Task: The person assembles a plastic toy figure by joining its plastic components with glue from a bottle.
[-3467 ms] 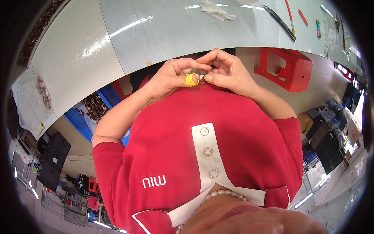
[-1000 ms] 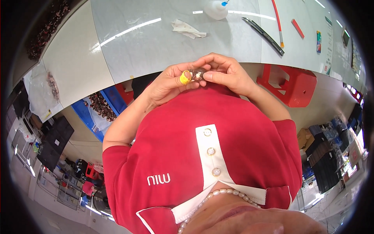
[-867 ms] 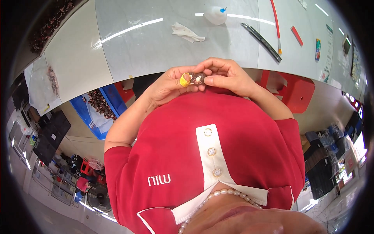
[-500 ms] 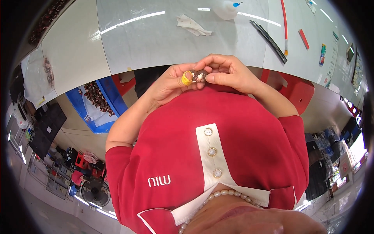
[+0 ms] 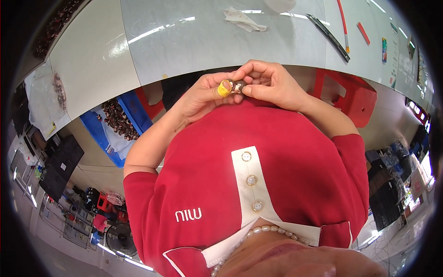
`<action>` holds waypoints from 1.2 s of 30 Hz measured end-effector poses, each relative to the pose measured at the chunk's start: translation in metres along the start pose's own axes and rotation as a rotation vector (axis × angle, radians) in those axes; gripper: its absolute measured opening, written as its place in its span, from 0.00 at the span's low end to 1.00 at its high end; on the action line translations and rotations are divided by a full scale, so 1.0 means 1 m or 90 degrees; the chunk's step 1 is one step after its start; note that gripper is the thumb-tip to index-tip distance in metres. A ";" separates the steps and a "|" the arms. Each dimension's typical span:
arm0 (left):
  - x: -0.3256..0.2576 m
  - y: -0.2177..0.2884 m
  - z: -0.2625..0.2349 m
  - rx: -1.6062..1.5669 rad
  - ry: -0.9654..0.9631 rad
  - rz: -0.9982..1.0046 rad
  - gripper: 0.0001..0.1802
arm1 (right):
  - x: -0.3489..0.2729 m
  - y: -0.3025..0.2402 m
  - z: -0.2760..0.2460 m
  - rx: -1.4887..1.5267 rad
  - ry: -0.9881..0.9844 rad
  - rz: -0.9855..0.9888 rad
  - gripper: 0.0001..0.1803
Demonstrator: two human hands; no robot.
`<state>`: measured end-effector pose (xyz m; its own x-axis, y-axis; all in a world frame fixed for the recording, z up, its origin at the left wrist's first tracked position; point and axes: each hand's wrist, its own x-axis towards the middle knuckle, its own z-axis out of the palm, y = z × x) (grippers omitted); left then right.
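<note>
Pinching, upper centre: left hand (image 5: 199,98) and right hand (image 5: 279,88) closed on brown-and-white piece (image 5: 237,87), probably for steadiness.
Yellow thumb wrap (image 5: 223,90): likely protection.

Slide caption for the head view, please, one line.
Left hand, with yellow thumb wrap, and right hand hold a small brown-and-white piece near the pale table.

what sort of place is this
Probably a workshop for small handwork: a blue plastic tray holds many small dark-and-pale pieces, a long red-handled paintbrush lies on the glossy light-grey tabletop, and both bare hands, left and right, hold a small dark-brown-and-white piece.
</note>
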<state>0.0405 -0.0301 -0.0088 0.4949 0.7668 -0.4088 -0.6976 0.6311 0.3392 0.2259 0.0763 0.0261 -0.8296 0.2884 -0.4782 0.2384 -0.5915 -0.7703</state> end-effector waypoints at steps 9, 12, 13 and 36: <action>-0.022 0.017 0.004 0.051 0.053 0.068 0.21 | 0.014 0.023 0.022 -0.097 0.079 -0.232 0.14; -0.026 0.018 0.001 0.035 0.063 0.071 0.21 | 0.018 0.023 0.016 -0.326 0.100 -0.334 0.16; -0.028 0.018 0.001 0.030 0.064 0.075 0.21 | 0.021 0.023 0.016 -0.329 0.095 -0.330 0.16; -0.029 0.023 0.022 0.273 0.249 0.038 0.19 | 0.022 0.031 0.006 -0.398 0.079 -0.325 0.17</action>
<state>0.0217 -0.0352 0.0292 0.1753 0.7539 -0.6332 -0.4055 0.6413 0.6514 0.2120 0.0595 -0.0051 -0.8589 0.5117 -0.0191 0.1142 0.1551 -0.9813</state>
